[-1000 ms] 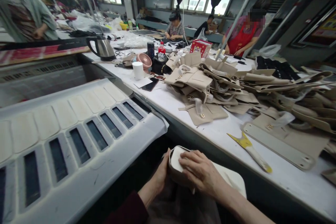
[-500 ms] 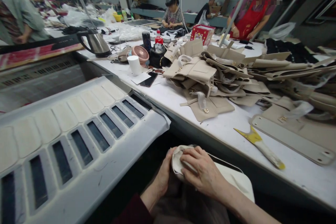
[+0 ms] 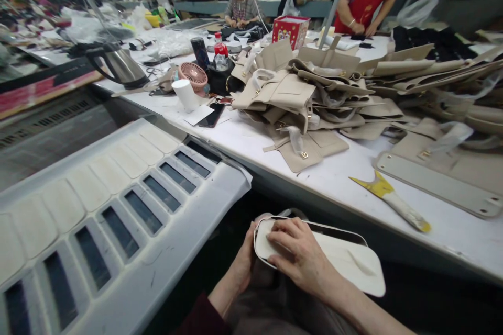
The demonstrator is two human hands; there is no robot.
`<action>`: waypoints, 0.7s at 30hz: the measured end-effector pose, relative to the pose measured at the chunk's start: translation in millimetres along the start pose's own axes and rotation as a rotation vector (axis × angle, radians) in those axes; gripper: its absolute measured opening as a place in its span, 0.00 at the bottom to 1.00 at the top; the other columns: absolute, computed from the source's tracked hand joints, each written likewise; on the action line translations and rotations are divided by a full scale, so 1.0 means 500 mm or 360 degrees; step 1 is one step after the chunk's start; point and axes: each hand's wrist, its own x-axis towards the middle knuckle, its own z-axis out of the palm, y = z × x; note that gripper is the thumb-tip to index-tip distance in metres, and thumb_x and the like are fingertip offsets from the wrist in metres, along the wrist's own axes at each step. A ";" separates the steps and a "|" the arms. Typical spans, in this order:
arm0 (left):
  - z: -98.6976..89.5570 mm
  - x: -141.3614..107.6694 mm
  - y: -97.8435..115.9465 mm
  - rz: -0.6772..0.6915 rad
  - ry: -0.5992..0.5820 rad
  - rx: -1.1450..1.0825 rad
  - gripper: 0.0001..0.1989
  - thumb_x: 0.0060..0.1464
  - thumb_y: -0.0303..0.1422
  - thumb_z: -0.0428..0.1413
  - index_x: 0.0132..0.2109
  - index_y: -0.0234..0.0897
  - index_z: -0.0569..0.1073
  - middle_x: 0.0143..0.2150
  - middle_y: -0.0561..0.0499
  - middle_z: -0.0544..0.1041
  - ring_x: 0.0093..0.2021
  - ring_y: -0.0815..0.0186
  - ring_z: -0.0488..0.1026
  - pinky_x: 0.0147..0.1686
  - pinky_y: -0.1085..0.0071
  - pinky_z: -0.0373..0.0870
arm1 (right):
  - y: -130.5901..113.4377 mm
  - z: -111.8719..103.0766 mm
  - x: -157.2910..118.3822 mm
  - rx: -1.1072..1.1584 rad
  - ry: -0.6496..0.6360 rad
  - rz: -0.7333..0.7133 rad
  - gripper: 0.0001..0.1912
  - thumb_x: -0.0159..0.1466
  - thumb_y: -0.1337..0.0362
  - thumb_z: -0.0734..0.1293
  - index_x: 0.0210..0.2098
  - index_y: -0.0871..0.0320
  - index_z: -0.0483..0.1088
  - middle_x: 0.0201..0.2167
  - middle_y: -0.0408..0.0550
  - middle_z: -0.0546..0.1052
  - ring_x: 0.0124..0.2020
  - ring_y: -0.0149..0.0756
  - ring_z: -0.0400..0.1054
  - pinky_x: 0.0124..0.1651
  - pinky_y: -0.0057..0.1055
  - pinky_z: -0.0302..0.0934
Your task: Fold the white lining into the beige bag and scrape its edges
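A long white panel with rounded ends (image 3: 346, 259) lies tilted over my lap, a thin dark-lined rim showing along its far side. Around its left end my left hand (image 3: 247, 254) is closed, the fingertips hidden behind the edge. My right hand (image 3: 301, 251) lies over the same end, its bent fingers pressing on the white face and the thumb near the close edge. A raised fold shows on the panel's right part. Beneath it, what the panel rests on is mostly hidden.
At left, a grey-covered board (image 3: 173, 251) carries white rounded pieces (image 3: 80, 188) beside dark slots. On the white table (image 3: 326, 199) lie a yellow-tipped scraper (image 3: 389, 201), a beige strip with holes (image 3: 436, 186), piled beige bag parts (image 3: 291, 91), a phone (image 3: 212, 115) and a kettle (image 3: 121, 67). Co-workers sit and stand beyond.
The white panel's left end, bunched up before, now lies flatter under my right fingers, and a dark gap shows along the far rim. The view has tilted down slightly.
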 end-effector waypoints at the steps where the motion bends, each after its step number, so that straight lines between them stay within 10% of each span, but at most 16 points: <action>1: 0.003 -0.001 0.002 -0.0006 -0.0012 -0.0008 0.28 0.62 0.47 0.51 0.61 0.32 0.68 0.63 0.42 0.70 0.66 0.56 0.60 0.66 0.65 0.55 | -0.001 -0.001 0.001 -0.0019 -0.0005 -0.0001 0.11 0.61 0.68 0.69 0.44 0.52 0.71 0.49 0.48 0.72 0.46 0.44 0.61 0.49 0.45 0.57; 21: 0.024 -0.021 0.004 -0.0031 0.0117 0.0163 0.26 0.61 0.48 0.52 0.54 0.29 0.75 0.53 0.40 0.78 0.57 0.52 0.71 0.60 0.60 0.63 | -0.012 0.013 -0.015 -0.0181 0.0080 0.0073 0.18 0.63 0.67 0.67 0.52 0.52 0.67 0.53 0.53 0.67 0.53 0.48 0.61 0.52 0.46 0.60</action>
